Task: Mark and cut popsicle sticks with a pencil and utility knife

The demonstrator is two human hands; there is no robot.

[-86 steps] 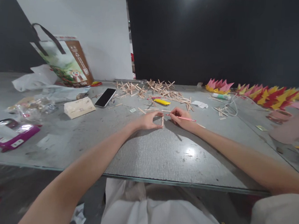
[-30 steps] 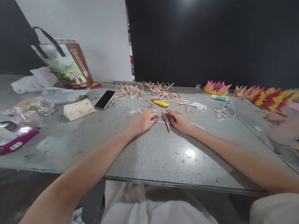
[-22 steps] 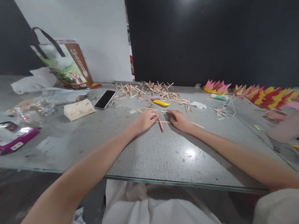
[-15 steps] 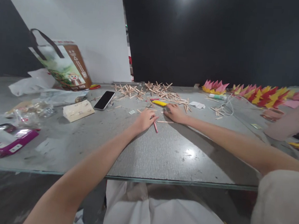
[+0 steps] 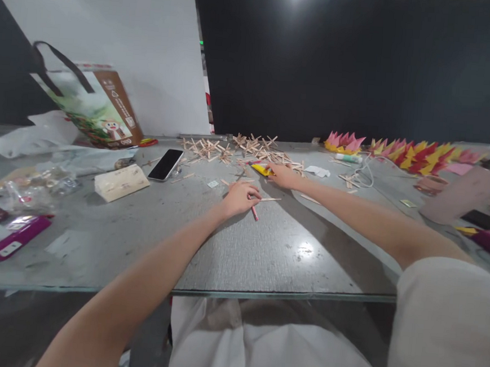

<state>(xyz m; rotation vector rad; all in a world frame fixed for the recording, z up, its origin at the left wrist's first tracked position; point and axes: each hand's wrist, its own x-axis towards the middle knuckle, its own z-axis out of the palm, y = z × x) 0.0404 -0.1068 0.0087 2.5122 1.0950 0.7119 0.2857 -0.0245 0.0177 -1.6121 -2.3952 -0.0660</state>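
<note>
Two hands at work — left hand point(image 5: 239, 197) curled over pink pen point(image 5: 253, 212); right hand point(image 5: 280, 175) reaching, fingers on yellow tube point(image 5: 261, 169). Next, likely — a firm pinch.

A black phone point(image 5: 165, 165) and wooden block point(image 5: 121, 182) lie left of centre; folded paper shapes point(image 5: 404, 150) line the upper right.
</note>
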